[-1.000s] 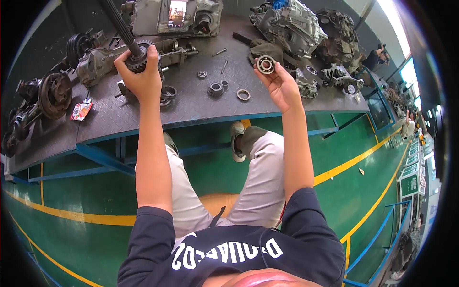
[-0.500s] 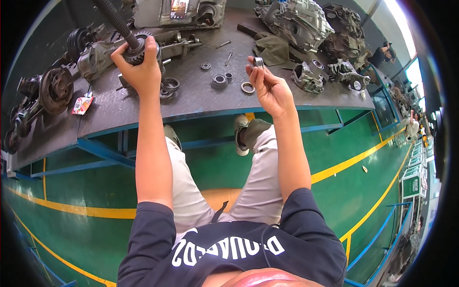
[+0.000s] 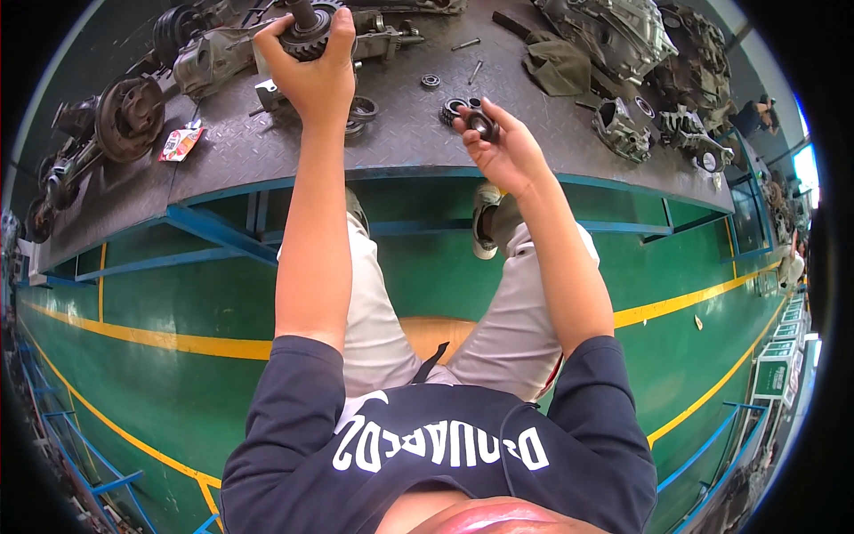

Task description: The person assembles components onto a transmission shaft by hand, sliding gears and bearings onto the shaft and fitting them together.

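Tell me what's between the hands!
From left hand to right hand, the head view shows ring-shaped parts, a small bearing and a dark gear on the table.

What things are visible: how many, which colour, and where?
Bench: one, grey, ahead
Gear: one, grey, upper left
Ring: one, dark, over bench
Bearing: one, grey, bench middle
Pins: two, grey, right of bearing
Cloth: one, olive, right of pins
Castings: several, grey, bench right
Smaller parts: several, grey, across bench
Drum: one, brown, bench left
Packet: one, red-white, near drum
Stool: one, tan, lower middle
Floor: one, green, below
Left grip: one, bare, on gear
Right grip: one, bare, on ring
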Motion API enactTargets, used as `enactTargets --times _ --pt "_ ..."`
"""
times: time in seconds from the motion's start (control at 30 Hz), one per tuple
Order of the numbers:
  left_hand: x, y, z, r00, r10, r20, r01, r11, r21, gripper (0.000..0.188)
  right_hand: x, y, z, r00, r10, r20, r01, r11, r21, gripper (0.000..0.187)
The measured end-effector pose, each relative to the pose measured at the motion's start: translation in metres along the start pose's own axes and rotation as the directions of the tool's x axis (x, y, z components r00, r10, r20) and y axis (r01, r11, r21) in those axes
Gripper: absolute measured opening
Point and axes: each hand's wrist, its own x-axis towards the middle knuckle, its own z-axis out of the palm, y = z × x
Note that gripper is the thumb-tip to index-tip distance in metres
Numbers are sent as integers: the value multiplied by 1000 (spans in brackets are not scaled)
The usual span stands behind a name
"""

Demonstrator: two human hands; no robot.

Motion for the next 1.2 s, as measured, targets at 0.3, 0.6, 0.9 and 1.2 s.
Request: enactTargets --times 0.3,0.6,0.9,1.2 --pt "-2 10 6 994 -109 26 111 924 -366 46 -2 15 37 991 97 96 -97 995 -5 48" --pt "1 15 10 996 -88 15 87 922 -378 39 132 47 40 996 -35 80 80 731 -677 47" --pt "3 17 10 998 -60 11 60 955 -289 36 169 85 32 868 -266 418 440 25 -898 87" --pt "13 -5 5 999 30 -43 -35 992 -125 61 168 82 31 743 -409 530 515 -156 -843 64"
